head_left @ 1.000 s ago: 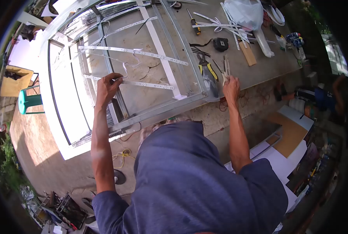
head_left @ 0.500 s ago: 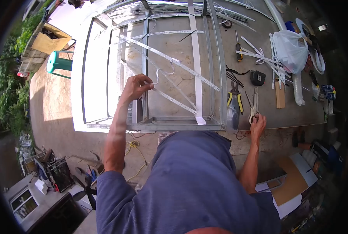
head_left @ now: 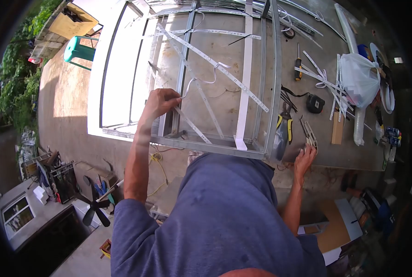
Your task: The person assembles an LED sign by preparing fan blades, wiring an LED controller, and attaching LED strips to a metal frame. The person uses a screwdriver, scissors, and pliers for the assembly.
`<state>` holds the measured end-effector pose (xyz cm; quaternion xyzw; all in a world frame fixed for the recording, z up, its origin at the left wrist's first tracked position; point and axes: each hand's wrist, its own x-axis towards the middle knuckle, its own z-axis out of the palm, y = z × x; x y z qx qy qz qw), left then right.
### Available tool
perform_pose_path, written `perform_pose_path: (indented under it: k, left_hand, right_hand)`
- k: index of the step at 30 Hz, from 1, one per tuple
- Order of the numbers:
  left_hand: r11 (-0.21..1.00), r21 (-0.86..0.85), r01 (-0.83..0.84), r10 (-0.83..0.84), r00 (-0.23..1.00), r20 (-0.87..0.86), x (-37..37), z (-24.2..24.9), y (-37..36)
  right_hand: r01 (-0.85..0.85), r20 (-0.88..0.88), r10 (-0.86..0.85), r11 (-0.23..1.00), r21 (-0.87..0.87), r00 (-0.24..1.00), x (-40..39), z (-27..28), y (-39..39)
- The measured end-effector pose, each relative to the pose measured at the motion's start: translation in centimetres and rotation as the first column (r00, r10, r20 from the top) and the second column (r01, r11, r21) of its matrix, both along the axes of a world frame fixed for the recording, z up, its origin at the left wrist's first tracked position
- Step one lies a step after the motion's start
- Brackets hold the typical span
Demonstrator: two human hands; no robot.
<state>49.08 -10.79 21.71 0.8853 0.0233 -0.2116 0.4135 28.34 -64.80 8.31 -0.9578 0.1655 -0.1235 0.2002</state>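
Note:
My left hand (head_left: 162,102) pinches a white wire (head_left: 190,84) where it meets a short white LED strip (head_left: 194,125); thumb and fingertips are pressed together. The strip slants down from my fingers across the metal frame (head_left: 206,147). A longer LED strip (head_left: 215,64) crosses the opening diagonally, and the wire loops up towards it. At the table's near edge, my right hand (head_left: 305,160) has its fingers closed at the handles of a pair of scissors (head_left: 310,134). The scissors lie close to the yellow-and-black pliers (head_left: 287,124).
A tape measure (head_left: 315,103), a screwdriver (head_left: 298,64), loose strip pieces (head_left: 323,82) and a white plastic bag (head_left: 360,81) lie on the table's right side. A green stool (head_left: 79,51) stands beyond the frame's left. A black fan (head_left: 95,205) is at lower left.
The whole view has shifted. The short strip's lower end has swung left over the frame's near bar. The scissors have turned slightly, with my right hand still at their handles.

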Motion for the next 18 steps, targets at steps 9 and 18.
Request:
perform_pose_path:
  k: [9,18]
  left_hand:
    - [0.997,0.008,-0.074,0.074,0.996,-0.048,0.2,0.3,-0.4]
    - [0.995,-0.009,-0.095,0.094,0.993,-0.074,0.2,1.1,-1.0]
  right_hand:
    - [-0.045,-0.143,0.009,0.967,-0.249,0.99,-0.1,0.6,1.0]
    - [0.117,0.03,-0.12,0.99,0.083,0.992,-1.5,0.1,0.3]
